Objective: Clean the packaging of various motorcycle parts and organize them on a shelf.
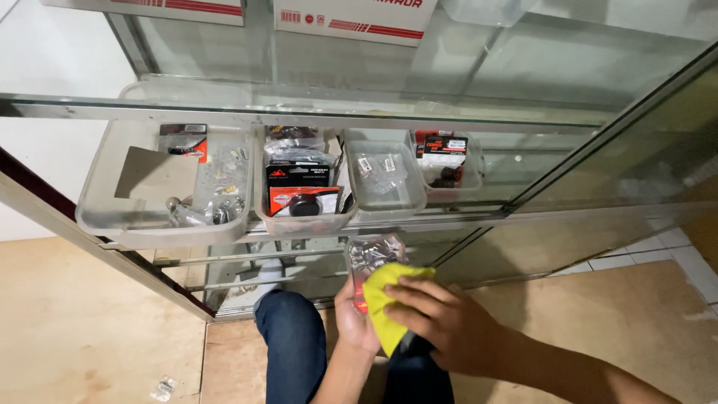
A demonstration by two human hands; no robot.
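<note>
Fingers of the left hand (pixel 357 323) curl around a clear packet (pixel 372 258) from below, while the right hand (pixel 441 318) presses a yellow cloth (pixel 385 295) flat against it.

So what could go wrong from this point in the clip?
The left hand grips only the lower end of the clear plastic packet of small metal parts, so pressure from the right hand with the yellow cloth might knock it loose. It hangs over the tan floor, where spilled parts could scatter.
</note>
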